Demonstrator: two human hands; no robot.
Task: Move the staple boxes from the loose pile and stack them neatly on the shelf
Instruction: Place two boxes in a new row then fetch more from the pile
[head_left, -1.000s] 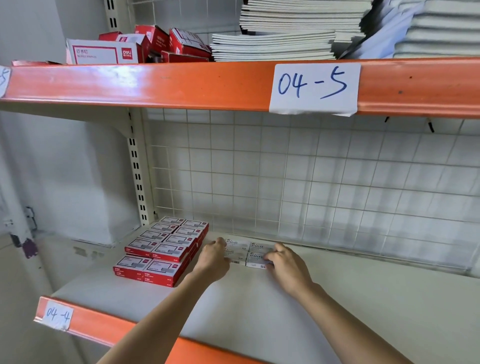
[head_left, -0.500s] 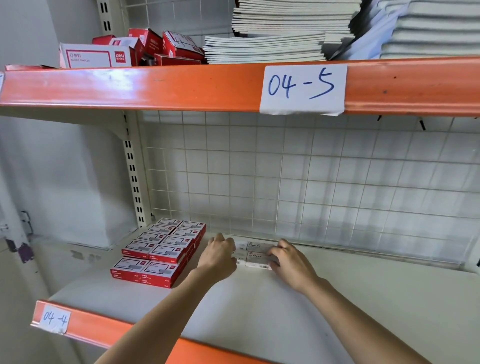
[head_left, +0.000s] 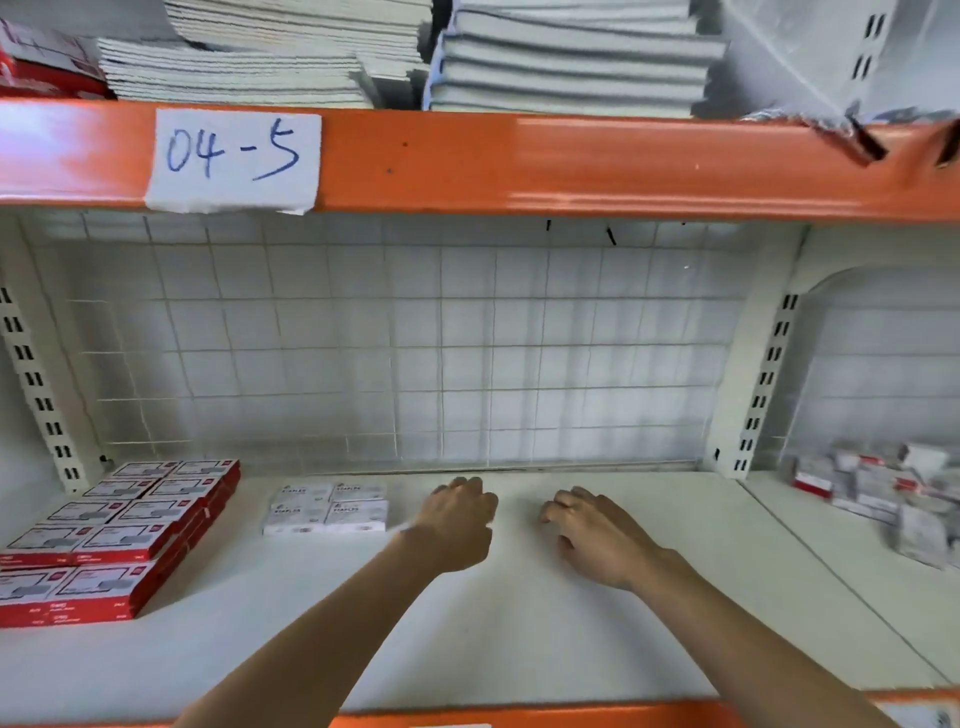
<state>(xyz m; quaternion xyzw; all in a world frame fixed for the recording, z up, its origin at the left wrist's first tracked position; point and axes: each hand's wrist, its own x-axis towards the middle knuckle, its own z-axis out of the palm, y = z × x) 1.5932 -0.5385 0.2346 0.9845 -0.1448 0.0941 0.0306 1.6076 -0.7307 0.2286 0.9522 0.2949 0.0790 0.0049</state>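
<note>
Shelf board (head_left: 519, 623), pale, fronted by an orange lip along its near edge; white wire grid (head_left: 415, 353) closing the back.

Left end, running from the back corner toward the front edge: red staple boxes (head_left: 119, 535), laid flat in two columns and more than one layer deep, edges flush, white label panels up.

Just right of these, near the back edge and apart from the red block: white staple boxes (head_left: 327, 509), four tops showing in a two-by-two square, squared together. Print on top reads "STAPLES"; smaller lettering too blurred to read.

Left hand (head_left: 457, 525): palm down above the board just right of the white square, fingers loosely curled and spread, holding nothing. A blurred gap shows between it and the nearest white box; not touching, as far as can be told.

Right hand (head_left: 597, 540): beside the left, nearer the board's middle, palm down, fingers relaxed and apart, empty. Whether the fingertips rest on the board cannot be told.

Right end, past the slotted upright (head_left: 763, 384), on the adjoining board: loose pile (head_left: 883, 493) of small boxes, white and grey with red patches, lying at mixed angles; heavily blurred.

Upper level: orange beam (head_left: 571, 161) with paper label (head_left: 234, 158) handwritten "04-5"; above it, stacks of thin grey-white notebooks (head_left: 561, 57), and red packaging (head_left: 47, 62) at the far left.
</note>
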